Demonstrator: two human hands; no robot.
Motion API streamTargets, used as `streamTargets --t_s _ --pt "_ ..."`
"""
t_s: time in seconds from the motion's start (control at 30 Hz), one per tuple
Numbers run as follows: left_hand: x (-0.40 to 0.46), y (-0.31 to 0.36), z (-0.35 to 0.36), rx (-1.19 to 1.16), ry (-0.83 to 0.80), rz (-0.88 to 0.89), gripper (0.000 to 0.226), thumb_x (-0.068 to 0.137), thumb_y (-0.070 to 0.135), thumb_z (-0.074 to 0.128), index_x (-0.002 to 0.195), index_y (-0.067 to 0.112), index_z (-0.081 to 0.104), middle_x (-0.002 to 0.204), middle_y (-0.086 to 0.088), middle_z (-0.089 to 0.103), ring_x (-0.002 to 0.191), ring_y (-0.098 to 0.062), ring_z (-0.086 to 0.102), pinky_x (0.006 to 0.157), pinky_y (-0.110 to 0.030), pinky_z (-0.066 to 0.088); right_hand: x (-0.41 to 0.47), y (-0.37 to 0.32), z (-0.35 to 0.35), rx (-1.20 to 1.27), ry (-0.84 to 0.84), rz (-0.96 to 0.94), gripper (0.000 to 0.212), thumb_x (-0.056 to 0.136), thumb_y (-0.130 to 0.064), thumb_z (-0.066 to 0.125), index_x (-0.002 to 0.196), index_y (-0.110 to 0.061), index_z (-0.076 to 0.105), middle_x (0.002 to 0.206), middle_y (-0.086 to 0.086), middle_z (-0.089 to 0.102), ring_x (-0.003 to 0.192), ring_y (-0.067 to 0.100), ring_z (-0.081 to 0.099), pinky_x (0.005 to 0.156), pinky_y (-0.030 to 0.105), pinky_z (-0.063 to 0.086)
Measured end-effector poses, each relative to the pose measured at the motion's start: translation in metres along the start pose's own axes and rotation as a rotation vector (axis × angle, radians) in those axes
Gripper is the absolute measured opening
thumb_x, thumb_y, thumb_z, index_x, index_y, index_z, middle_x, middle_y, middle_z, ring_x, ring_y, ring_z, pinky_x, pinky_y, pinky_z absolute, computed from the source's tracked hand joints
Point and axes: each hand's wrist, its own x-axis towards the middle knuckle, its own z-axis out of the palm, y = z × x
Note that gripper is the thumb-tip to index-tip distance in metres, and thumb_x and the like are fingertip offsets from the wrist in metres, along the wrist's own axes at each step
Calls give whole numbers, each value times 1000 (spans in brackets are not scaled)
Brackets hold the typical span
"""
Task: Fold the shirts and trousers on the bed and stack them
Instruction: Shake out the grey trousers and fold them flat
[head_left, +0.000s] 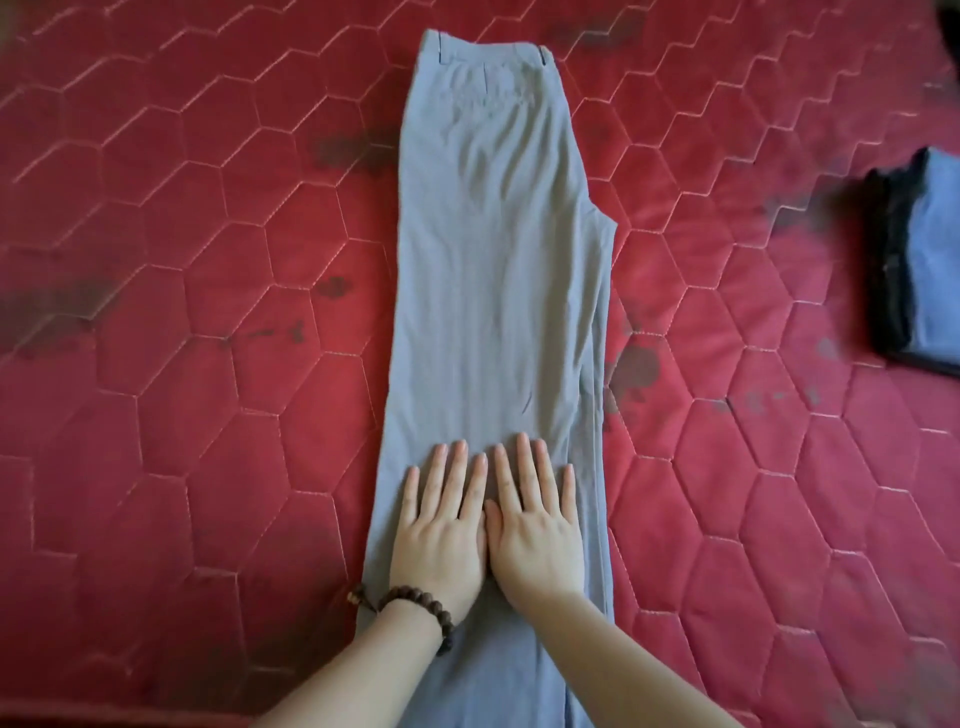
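Head view: both flat hands (485, 525) on grey trousers (498, 270).

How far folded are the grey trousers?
The grey trousers are folded once lengthwise, leg on leg, still full length; both hands rest flat on them.

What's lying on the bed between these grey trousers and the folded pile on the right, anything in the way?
Nothing visible. Both hands, left and right, rest flat on the grey trousers. Between them and the folded pile at the right edge there is only bare red quilted mattress.
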Motion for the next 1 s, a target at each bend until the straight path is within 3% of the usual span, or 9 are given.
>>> streamTargets --t_s 0.47,0.57,0.63,0.7,0.8,0.87,0.93,0.97,1.0 --pt "-174 17 38 -4 -30 -14 56 95 33 29 146 12 38 155 -7 28 142 -29 31 110 -50 23 -171 -14 44 45 -69 -2 56 96 -34 36 147 -12 38 155 13 27 145 29 22 115 46 14" --pt "-179 19 28 14 -35 -55 55 95 39 32 148 24 37 157 -12 25 146 -34 21 114 -57 16 -174 -15 41 83 -47 -5 57 97 -31 45 149 -12 33 157 12 17 146 30 11 120 47 7" --pt "-171 12 20 -42 2 -160 53 96 39 43 148 33 32 158 -18 20 146 -39 17 116 -59 13 -169 -15 35 204 -46 27 62 96 -27 51 151 -14 26 160 10 4 148 28 -1 121 41 3" --pt "-160 6 10 -158 60 -315 61 92 31 59 148 29 36 153 -24 29 138 -43 33 108 -57 30 -164 -12 26 369 12 174 67 95 -24 56 152 -14 23 161 11 4 150 27 2 119 33 8" --pt "-144 0 0 -453 138 -524 62 91 20 62 147 12 37 127 -22 51 109 -40 55 85 -47 48 -154 -9 12 627 105 438 64 94 -20 59 149 -8 30 151 11 32 139 25 32 108 26 26" --pt "-137 -2 -6 -646 117 -641 44 94 22 58 133 5 45 108 -19 61 97 -39 61 74 -41 49 -145 -6 4 760 65 591 54 95 -25 57 143 -10 39 137 7 47 121 22 49 91 23 35" --pt "-134 -2 -12 -701 155 -639 18 94 22 57 87 6 50 69 -10 54 70 -37 56 56 -36 37 -138 -2 -4 840 -34 676 32 97 -30 54 123 -12 52 112 2 58 100 24 55 75 23 37" --pt "-133 -1 -16 -718 179 -617 31 94 21 57 71 10 39 59 -4 41 59 -31 45 51 -34 29 -137 0 -9 853 -49 663 18 98 -29 52 104 -13 55 94 -1 58 88 24 53 65 21 35" --pt "-132 -1 -22 -737 189 -582 41 94 20 57 65 12 30 56 -1 31 53 -24 34 49 -31 23 -138 2 -13 848 -24 624 17 99 -27 50 87 -14 50 79 -3 54 78 24 49 57 21 32"
